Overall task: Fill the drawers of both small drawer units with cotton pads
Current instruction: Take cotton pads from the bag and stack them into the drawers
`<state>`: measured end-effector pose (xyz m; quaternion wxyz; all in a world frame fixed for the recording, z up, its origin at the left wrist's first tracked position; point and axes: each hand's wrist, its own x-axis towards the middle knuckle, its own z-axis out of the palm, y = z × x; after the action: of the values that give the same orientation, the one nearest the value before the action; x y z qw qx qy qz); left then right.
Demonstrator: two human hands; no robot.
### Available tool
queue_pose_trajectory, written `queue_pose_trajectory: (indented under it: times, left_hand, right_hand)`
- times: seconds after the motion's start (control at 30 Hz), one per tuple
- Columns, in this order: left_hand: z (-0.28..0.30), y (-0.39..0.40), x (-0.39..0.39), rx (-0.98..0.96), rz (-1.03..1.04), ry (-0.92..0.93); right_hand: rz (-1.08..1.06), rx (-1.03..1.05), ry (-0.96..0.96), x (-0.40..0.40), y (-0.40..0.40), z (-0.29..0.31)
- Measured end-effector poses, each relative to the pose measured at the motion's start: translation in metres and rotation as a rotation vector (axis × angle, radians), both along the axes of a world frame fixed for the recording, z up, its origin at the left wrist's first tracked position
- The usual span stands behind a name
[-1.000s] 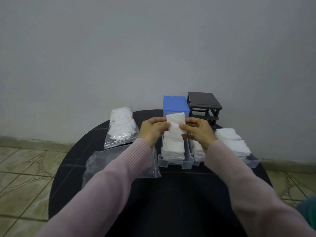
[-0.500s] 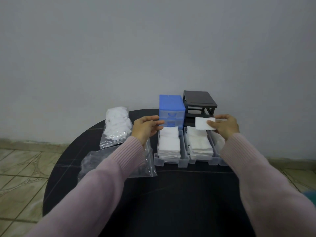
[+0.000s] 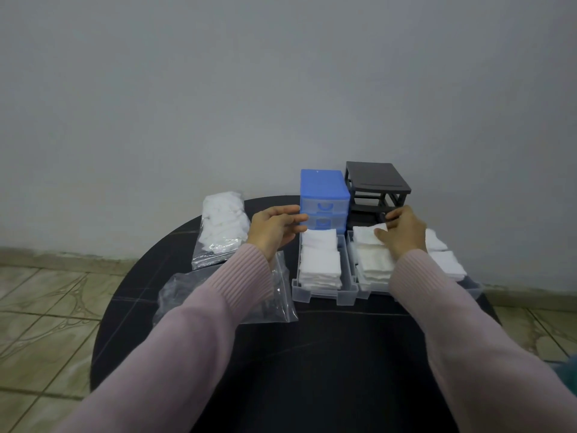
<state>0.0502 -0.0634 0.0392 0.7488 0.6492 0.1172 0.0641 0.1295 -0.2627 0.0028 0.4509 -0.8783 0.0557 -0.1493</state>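
Two pad bags (image 3: 223, 228) lay leftward; your right hand (image 3: 406, 234) pinched a cotton pad (image 3: 368, 234) flat over the middle drawer (image 3: 363, 276), left hand (image 3: 274, 231) loosely spread.

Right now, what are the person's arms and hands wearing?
Both arms wear long, soft-looking pale pink knitted sleeves. The left sleeve and right sleeve each end in a ribbed cuff at the wrist. The left hand and right hand are bare: no gloves, and no rings or watch that I can see.
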Motion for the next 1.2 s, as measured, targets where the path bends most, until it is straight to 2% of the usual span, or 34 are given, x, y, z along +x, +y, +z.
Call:
queue_pose_trajectory:
  times: [0.13, 0.23, 0.27, 0.33, 0.4, 0.47, 0.53, 0.63, 0.83, 1.07, 1.2]
  left_hand:
    - [0.000, 0.000, 0.000, 0.002, -0.004, 0.011]
    - [-0.003, -0.002, 0.002, 0.083, 0.012, -0.022]
    - [-0.006, -0.002, 0.003, 0.209, 0.031, -0.067]
    - [-0.013, -0.004, 0.004, 0.665, 0.020, -0.209]
    - [-0.021, -0.011, 0.005, 1.027, -0.119, -0.325]
    - [-0.028, -0.020, 0.009, 1.230, -0.278, -0.327]
    - [-0.036, -0.027, 0.014, 1.370, -0.365, -0.242]
    - [-0.048, -0.034, 0.022, 1.456, -0.460, -0.122]
    - [-0.059, -0.041, 0.029, 1.467, -0.510, 0.004]
    - [-0.059, -0.043, 0.028, 1.499, -0.520, 0.021]
    - [-0.049, -0.048, 0.024, 1.513, -0.476, -0.008]
  right_hand:
    - [-0.076, -0.311, -0.169, -0.007, 0.007, 0.000]
    - [0.090, -0.471, -0.173, -0.013, 0.017, -0.006]
    - [0.160, -0.553, -0.126, -0.014, 0.020, -0.009]
    - [0.249, -0.728, -0.012, -0.016, 0.023, -0.016]
    - [0.286, -0.838, 0.105, -0.018, 0.023, -0.020]
    - [0.322, -0.840, 0.212, -0.018, 0.021, -0.023]
    - [0.356, -0.826, 0.271, -0.017, 0.020, -0.024]
    - [0.366, -0.828, 0.284, -0.018, 0.018, -0.027]
    - [0.368, -0.799, 0.283, -0.020, 0.020, -0.027]
    - [0.323, -0.585, 0.119, -0.026, 0.010, -0.007]
    - [0.125, -0.518, -0.043, -0.030, -0.014, 0.010]
